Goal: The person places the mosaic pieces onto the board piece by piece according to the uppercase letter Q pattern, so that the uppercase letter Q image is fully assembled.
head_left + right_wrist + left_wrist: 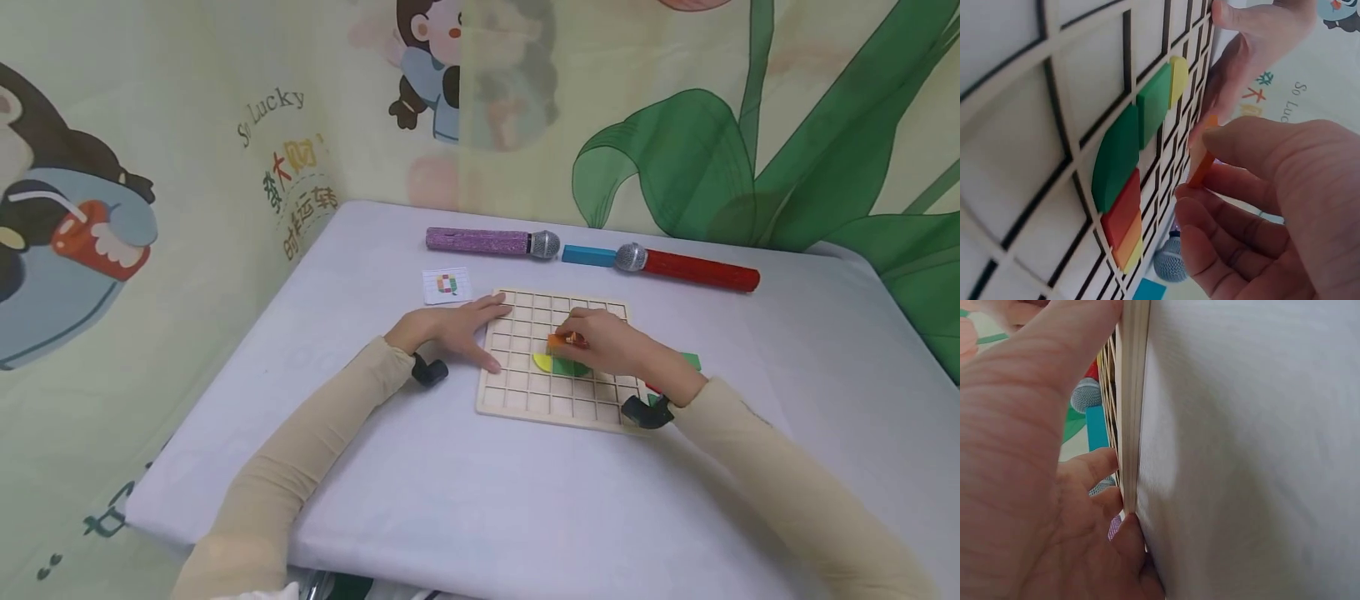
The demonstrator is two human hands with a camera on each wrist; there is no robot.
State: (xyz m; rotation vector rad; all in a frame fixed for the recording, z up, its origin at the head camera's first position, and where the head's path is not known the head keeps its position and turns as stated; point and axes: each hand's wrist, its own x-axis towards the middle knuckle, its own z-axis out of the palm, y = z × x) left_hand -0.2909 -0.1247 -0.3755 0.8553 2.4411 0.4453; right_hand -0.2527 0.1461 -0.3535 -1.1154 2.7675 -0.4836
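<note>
The right hand [606, 342] pinched an orange block [1199, 161] between thumb and fingers, just above the board [517, 404]; the thumb covered part of it. That hand hid most of the row of blocks from the head camera, but the right wrist view showed yellow, green, red and orange ones lying on the grid. The left hand [459, 327], fingers spread, touched the board's left edge. The right forearm partly covered a green piece [691, 361]. The card's [447, 286] pattern was too small to read clearly.
</note>
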